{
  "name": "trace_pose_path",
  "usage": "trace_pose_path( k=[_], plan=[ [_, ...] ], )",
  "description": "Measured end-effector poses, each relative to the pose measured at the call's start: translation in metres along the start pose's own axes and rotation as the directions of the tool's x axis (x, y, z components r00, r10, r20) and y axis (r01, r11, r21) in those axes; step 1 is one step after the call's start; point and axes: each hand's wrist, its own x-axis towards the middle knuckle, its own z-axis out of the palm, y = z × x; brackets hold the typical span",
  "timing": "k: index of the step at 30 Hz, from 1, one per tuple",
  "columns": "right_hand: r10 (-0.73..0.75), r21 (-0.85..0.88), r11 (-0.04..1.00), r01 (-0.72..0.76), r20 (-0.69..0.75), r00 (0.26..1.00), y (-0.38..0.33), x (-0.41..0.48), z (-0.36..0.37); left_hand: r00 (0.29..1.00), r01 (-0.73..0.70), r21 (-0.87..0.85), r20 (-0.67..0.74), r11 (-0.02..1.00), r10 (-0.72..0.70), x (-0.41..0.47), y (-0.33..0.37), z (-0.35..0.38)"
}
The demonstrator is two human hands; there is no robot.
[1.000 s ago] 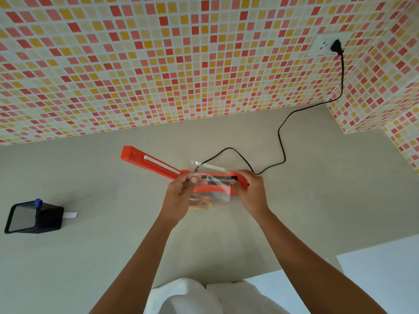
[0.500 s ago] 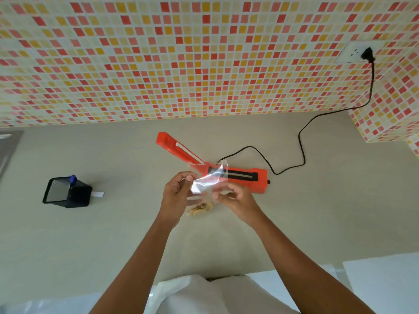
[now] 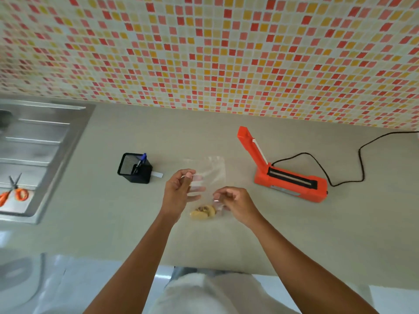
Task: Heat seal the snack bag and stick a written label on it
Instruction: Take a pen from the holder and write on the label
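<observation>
left hand (image 3: 179, 196) and right hand (image 3: 235, 201) each pinch the clear snack bag (image 3: 209, 177), left of the open orange sealer (image 3: 283, 175)

You can barely trace the clear bag (image 3: 209, 175) between your hands; its edges fade into the counter and part of it is hidden behind your left hand (image 3: 179, 196) and right hand (image 3: 235, 203). Whether your fingers pinch the film or only touch it cannot be told. The snacks (image 3: 203, 211) inside it, just below your fingertips, are too blurred to identify. Far to your left, the scissors (image 3: 13, 192) are cut off by the frame edge, as is the sink (image 3: 45, 137). To your right, the sealer's cord (image 3: 360, 168) runs out of the frame. The slip (image 3: 158, 174) beside the pen holder (image 3: 134, 168) is too small to read.
</observation>
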Motion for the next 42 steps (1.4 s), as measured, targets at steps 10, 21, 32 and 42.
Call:
trace_pose_path(
  k=[10, 21, 32, 42],
  plan=[
    [0.033, -0.026, 0.999, -0.041, -0.238, 0.971, 0.0, 0.032, 0.066, 0.985, 0.123, 0.169, 0.098, 0.978, -0.141, 0.055, -0.021, -0.078],
    [0.048, -0.255, 0.942, -0.216, -0.537, 0.842, 0.006, 0.074, 0.08, 0.978, -0.002, 0.583, 0.169, 0.813, -0.12, 0.1, -0.039, -0.09],
    [0.155, -0.305, 0.863, -0.402, -0.599, 0.786, 0.017, 0.094, 0.078, 0.985, 0.054, 0.777, 0.063, 0.627, -0.163, 0.108, -0.039, -0.085],
    [-0.195, -0.41, 0.906, -0.1, -0.617, 0.762, -0.016, 0.096, 0.12, 0.918, -0.227, 0.871, 0.043, 0.436, 0.393, 0.109, 0.042, -0.125]
  ],
)
